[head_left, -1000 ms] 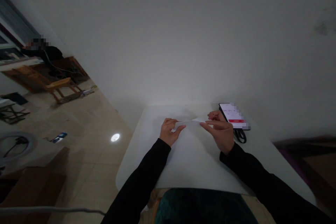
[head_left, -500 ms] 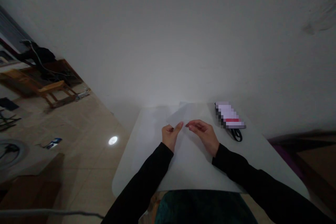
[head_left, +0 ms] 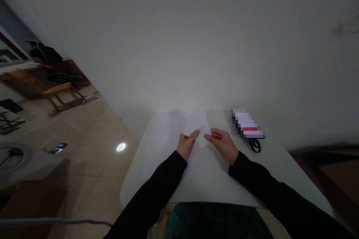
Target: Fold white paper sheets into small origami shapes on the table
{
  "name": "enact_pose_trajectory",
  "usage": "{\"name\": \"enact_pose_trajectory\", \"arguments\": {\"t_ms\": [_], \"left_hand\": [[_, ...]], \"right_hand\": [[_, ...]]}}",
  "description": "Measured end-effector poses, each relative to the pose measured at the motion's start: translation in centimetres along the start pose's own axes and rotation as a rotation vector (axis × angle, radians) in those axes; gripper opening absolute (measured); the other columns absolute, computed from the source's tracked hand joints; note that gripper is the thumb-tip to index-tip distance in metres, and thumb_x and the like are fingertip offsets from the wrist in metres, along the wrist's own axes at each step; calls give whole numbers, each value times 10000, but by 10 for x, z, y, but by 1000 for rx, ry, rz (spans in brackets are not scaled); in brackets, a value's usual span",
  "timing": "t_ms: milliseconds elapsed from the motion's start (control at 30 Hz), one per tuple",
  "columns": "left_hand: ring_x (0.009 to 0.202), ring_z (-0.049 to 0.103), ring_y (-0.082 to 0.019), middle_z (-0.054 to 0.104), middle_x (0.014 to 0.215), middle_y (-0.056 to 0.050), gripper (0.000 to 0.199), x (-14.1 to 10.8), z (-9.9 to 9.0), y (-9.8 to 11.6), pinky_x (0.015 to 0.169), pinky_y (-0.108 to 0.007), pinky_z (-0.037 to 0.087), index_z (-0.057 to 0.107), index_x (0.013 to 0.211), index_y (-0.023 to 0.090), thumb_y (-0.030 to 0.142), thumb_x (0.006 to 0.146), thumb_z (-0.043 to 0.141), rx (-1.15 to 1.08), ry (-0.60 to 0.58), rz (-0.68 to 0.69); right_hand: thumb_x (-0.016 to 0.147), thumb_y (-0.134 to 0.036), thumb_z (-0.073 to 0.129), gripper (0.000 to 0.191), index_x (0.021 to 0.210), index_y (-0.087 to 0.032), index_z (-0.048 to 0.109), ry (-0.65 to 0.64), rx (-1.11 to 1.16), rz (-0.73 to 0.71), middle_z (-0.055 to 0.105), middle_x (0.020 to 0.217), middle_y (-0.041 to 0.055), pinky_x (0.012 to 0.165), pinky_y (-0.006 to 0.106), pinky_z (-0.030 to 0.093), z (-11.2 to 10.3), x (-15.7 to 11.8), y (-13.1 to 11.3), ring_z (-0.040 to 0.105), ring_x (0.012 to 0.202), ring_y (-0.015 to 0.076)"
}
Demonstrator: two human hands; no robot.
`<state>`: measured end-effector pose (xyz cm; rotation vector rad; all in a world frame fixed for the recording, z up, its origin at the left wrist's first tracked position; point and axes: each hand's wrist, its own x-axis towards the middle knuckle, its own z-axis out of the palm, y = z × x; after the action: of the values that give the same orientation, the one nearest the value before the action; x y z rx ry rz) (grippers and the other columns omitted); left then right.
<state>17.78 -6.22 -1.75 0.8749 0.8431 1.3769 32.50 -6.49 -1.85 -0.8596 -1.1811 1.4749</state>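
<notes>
A piece of white paper [head_left: 198,122] is held up above the white table [head_left: 213,190], its upper part narrowing away from me. My left hand [head_left: 188,145] pinches its left edge, with the thumb on top. At the right edge, my right hand [head_left: 223,143] grips the paper between thumb and fingers. The fingers behind the paper are partly hidden. Another white sheet [head_left: 165,130] appears to lie flat on the table to the left, its outline faint.
A phone-like device [head_left: 247,124] with a blurred screen lies at the table's back right, a black cable loop [head_left: 255,145] beside it. A wall rises behind the table. To the left are a wooden chair [head_left: 60,89] and a person in dark clothes [head_left: 47,54].
The paper's broad face has come into view between my hands. My left hand has shifted slightly right, and my right hand also sits slightly further right. The camera view has shifted a little.
</notes>
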Motion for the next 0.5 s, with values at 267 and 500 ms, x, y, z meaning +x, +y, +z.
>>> {"name": "enact_pose_trajectory", "arguments": {"t_ms": [267, 500], "left_hand": [[686, 601, -141, 682, 920, -90, 631, 10, -23, 39, 648, -262, 451, 517, 1194, 170, 498, 673, 656, 457, -251, 15], [870, 620, -200, 688, 941, -9, 515, 3, -31, 15, 760, -301, 439, 630, 1025, 274, 554, 598, 694, 1419, -394, 225]], "right_hand": [[642, -327, 712, 354, 916, -133, 598, -524, -357, 299, 684, 883, 66, 726, 303, 461, -54, 14, -23, 636, 777, 168], [693, -356, 633, 328, 932, -133, 605, -597, -644, 167, 669, 884, 61, 663, 282, 448, -54, 17, -12, 608, 759, 173]]}}
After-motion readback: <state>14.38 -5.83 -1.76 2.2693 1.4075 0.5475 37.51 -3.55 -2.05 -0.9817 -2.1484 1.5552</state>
